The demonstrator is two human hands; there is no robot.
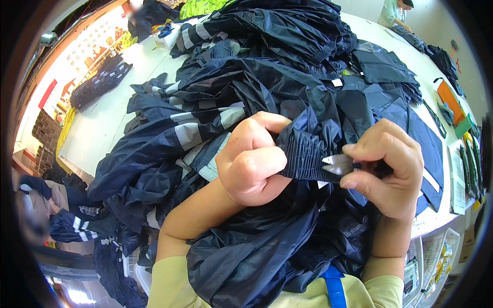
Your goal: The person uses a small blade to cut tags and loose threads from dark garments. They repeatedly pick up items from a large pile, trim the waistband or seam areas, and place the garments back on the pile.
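while dark garments [267,77] heap the white table [108,123], each hand [251,161] grips fabric.

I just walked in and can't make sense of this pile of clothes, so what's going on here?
A person is working on a dark navy garment bunched in their lap. The left hand grips its gathered elastic cuff, while the right hand holds small metal snips with the tips against that cuff. Ahead, a white table carries a large heap of similar dark garments with grey reflective stripes. Another person works at the far end.
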